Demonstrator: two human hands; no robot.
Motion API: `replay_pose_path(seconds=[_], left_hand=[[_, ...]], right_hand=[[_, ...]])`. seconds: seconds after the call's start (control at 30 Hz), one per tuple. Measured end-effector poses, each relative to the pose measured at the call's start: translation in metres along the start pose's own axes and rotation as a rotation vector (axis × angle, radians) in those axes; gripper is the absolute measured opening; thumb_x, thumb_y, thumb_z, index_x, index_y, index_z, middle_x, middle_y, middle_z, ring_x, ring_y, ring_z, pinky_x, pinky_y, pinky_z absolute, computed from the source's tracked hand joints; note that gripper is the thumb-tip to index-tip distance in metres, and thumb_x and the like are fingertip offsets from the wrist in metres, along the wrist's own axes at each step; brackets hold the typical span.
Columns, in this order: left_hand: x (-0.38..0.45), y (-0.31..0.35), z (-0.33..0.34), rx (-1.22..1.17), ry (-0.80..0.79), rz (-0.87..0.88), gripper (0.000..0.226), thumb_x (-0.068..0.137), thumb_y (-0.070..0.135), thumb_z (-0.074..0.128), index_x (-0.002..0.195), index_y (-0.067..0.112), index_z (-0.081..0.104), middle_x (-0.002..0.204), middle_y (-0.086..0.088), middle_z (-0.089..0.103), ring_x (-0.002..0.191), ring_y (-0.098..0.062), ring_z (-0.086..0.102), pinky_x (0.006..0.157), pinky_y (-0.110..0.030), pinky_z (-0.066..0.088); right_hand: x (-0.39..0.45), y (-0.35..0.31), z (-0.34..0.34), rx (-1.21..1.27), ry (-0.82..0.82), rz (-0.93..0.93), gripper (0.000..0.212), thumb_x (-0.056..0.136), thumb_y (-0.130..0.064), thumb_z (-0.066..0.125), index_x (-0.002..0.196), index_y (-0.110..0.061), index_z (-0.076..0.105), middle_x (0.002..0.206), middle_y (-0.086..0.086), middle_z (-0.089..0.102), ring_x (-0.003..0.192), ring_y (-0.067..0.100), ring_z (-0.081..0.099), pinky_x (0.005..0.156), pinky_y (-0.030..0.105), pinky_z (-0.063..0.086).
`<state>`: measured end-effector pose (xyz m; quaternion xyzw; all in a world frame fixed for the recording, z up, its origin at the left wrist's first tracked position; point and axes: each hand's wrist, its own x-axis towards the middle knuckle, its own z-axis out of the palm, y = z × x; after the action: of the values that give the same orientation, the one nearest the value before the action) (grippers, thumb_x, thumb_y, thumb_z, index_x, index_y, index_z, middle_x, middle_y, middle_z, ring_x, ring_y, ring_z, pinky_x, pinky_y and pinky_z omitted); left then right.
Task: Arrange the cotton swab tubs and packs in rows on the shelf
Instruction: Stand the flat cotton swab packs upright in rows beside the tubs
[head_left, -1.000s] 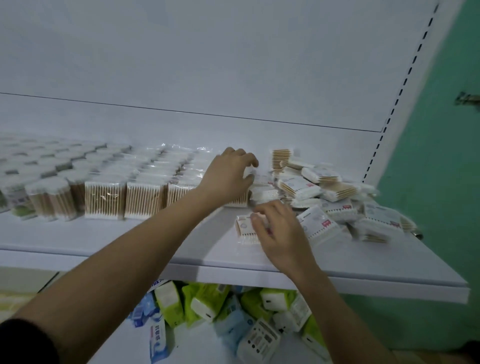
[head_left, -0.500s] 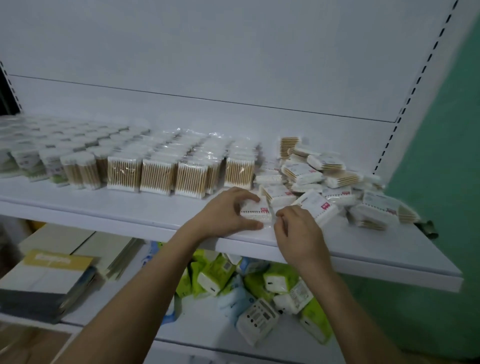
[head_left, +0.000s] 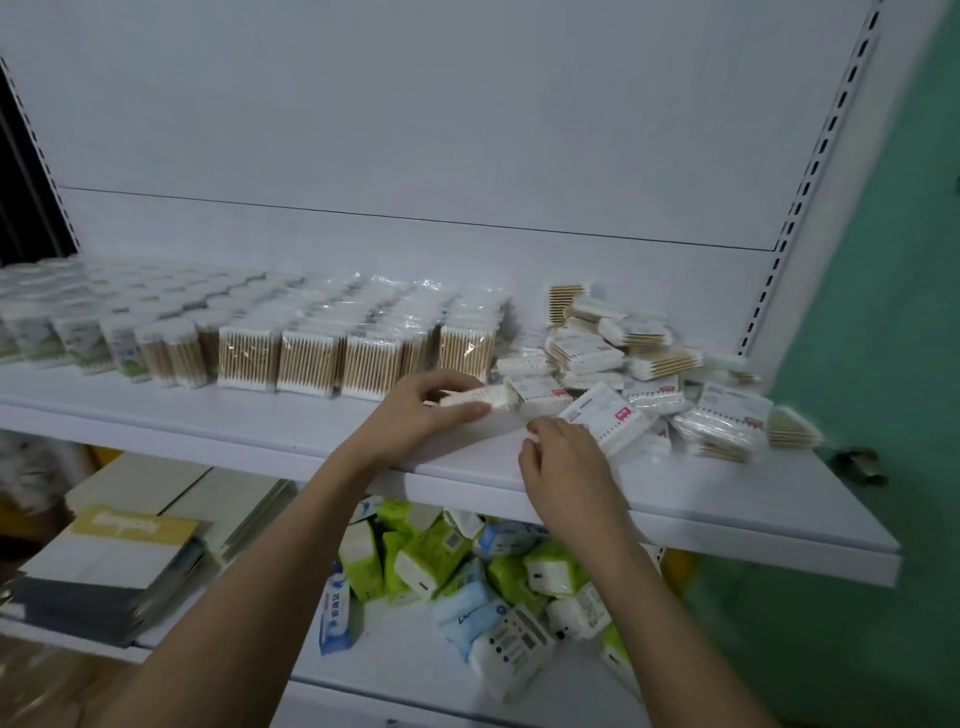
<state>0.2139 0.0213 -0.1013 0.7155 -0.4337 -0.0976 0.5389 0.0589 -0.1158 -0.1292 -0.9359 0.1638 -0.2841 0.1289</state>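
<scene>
On the white shelf (head_left: 291, 421), round swab tubs (head_left: 78, 332) stand in rows at the left and clear swab packs (head_left: 306, 358) stand in rows in the middle. A loose pile of flat swab packs (head_left: 644, 364) lies at the right. My left hand (head_left: 415, 410) grips one flat pack (head_left: 483, 397) on its edge, just in front of the last row. My right hand (head_left: 563, 462) hovers near the shelf's front edge with its fingers curled, touching the corner of a large flat pack (head_left: 605, 415). It holds nothing that I can see.
The lower shelf (head_left: 410, 660) carries a heap of green and blue tissue packs (head_left: 467, 566) and stacked flat boxes (head_left: 119, 561) at the left. A perforated upright (head_left: 810, 166) and a green wall (head_left: 893, 332) bound the right side.
My left hand came back from the rows and took hold of a flat pack, lifting it onto its edge. My right hand slid slightly right. The view dropped and widened.
</scene>
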Motion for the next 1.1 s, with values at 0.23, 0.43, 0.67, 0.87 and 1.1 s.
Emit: replay_pose_path(seconds=[0.23,0.43,0.67,0.87,1.1], left_hand=[[-0.004,0.007,-0.004,-0.318,-0.012,-0.055,0.039,0.085,0.042,0.063,0.108,0.01,0.07,0.094,-0.011,0.067,0.087,-0.026,0.065,0.078,-0.045,0.054],[-0.003,0.008,-0.004,-0.39,-0.036,-0.064,0.04,0.088,0.036,0.061,0.106,0.001,0.065,0.092,-0.014,0.066,0.085,-0.034,0.066,0.071,-0.041,0.058],[-0.004,0.007,-0.005,-0.409,-0.042,-0.054,0.033,0.089,0.035,0.061,0.1,0.003,0.063,0.09,-0.011,0.069,0.085,-0.035,0.069,0.066,-0.041,0.059],[-0.003,0.007,-0.004,-0.34,0.001,-0.034,0.036,0.091,0.039,0.054,0.101,0.006,0.065,0.094,-0.011,0.066,0.086,-0.028,0.068,0.064,-0.036,0.058],[0.022,0.054,-0.046,0.063,-0.183,-0.029,0.034,0.083,0.022,0.074,0.115,0.012,0.067,0.096,-0.002,0.073,0.084,-0.011,0.068,0.069,-0.023,0.054]], right_hand=[[0.005,-0.006,-0.014,0.575,-0.105,0.094,0.05,0.098,-0.038,0.055,0.143,-0.028,0.037,0.137,-0.012,0.049,0.103,0.003,0.058,0.089,0.026,0.046],[0.018,-0.005,-0.009,0.769,-0.094,0.157,0.047,0.097,-0.031,0.06,0.141,-0.033,0.042,0.129,-0.012,0.052,0.101,0.005,0.062,0.087,0.034,0.056],[0.03,-0.014,-0.009,0.926,-0.088,0.168,0.033,0.099,-0.01,0.055,0.132,-0.013,0.058,0.121,0.003,0.061,0.098,0.016,0.068,0.08,0.025,0.058],[0.036,-0.013,-0.003,1.061,-0.067,0.257,0.016,0.098,-0.001,0.054,0.11,-0.003,0.065,0.105,0.011,0.067,0.092,0.014,0.07,0.078,0.023,0.058],[0.037,-0.008,0.0,1.139,-0.034,0.303,0.013,0.097,0.0,0.055,0.104,-0.001,0.065,0.096,0.009,0.071,0.087,0.015,0.072,0.076,0.021,0.058]])
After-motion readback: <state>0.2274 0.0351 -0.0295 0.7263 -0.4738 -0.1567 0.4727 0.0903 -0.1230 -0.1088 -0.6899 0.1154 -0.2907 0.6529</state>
